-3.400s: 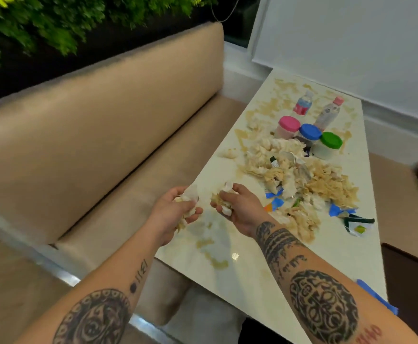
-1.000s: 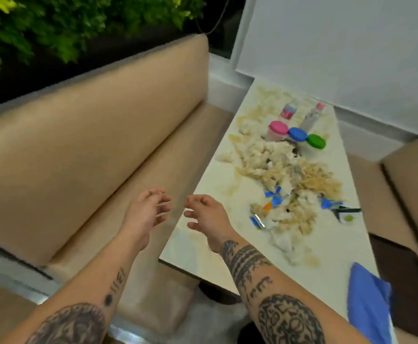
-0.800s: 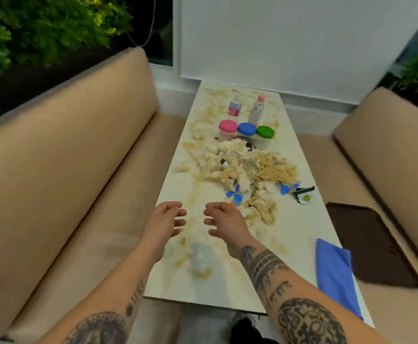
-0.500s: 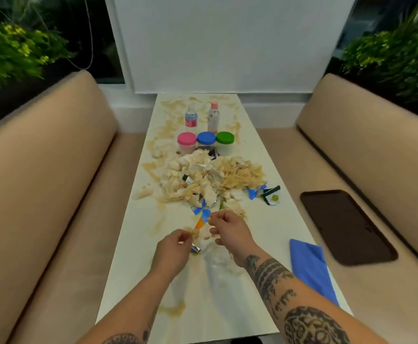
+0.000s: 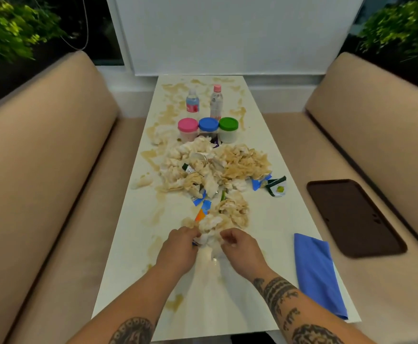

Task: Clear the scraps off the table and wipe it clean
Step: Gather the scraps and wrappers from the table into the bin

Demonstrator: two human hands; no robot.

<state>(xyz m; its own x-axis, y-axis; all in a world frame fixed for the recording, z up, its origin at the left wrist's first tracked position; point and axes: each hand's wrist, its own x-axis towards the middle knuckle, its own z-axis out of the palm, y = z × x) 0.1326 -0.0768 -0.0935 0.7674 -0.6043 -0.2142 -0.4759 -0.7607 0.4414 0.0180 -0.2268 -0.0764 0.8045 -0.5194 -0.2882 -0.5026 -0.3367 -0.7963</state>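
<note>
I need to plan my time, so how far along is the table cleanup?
Early. Done: nothing clearly finished. In hand: left hand and right hand gather the near end of the scrap pile. Left: most scraps, brown smears, and wiping; the blue cloth lies untouched.

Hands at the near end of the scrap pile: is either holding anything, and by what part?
Both the left hand and the right hand curl their fingers round crumpled paper scraps at the pile's near edge.
</note>
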